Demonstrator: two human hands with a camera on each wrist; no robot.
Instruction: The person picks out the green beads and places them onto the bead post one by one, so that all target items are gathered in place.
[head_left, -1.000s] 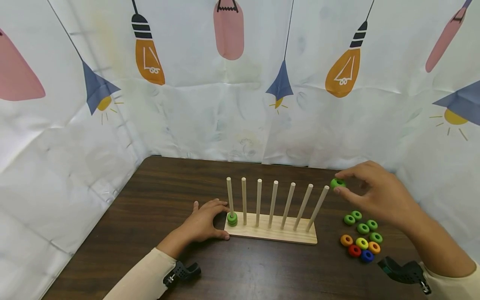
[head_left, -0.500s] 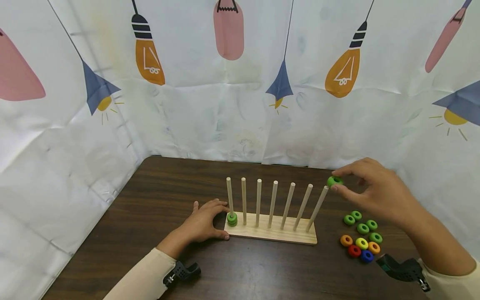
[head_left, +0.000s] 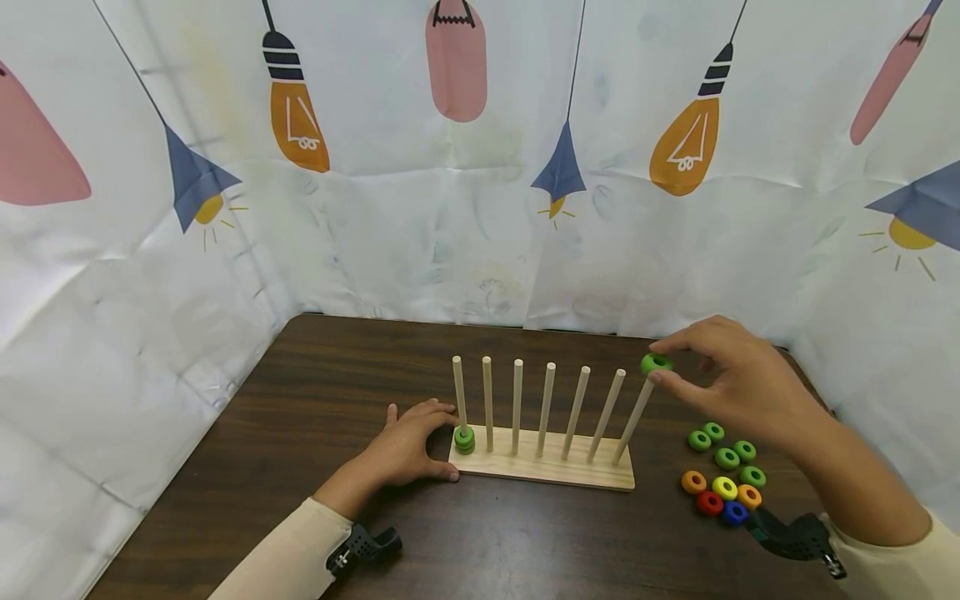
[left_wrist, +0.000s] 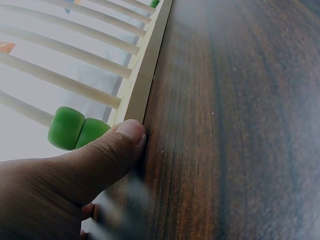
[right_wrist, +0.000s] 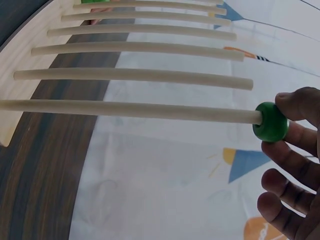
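A wooden peg rack (head_left: 543, 471) with a row of upright pegs stands on the dark table. My left hand (head_left: 405, 442) holds its left end, thumb (left_wrist: 127, 135) against the front edge and fingers towards the back. Two green beads (head_left: 464, 439) are stacked at the bottom of the leftmost peg. Between thumb and fingertips my right hand (head_left: 738, 387) pinches another green bead (head_left: 657, 362) at the top of the rightmost peg (right_wrist: 150, 111). In the right wrist view the peg's tip meets the bead's hole; how far it enters is hidden.
Right of the rack lie several loose green beads (head_left: 727, 457). Nearer me are a yellow bead (head_left: 724, 488), a red bead (head_left: 709, 502), a blue bead (head_left: 735, 512) and orange beads (head_left: 693, 482). A printed white cloth (head_left: 450, 233) hangs behind the table.
My right hand has moved left with the green bead, from beside the rightmost peg to over its tip. The left hand and the rack have stayed put.
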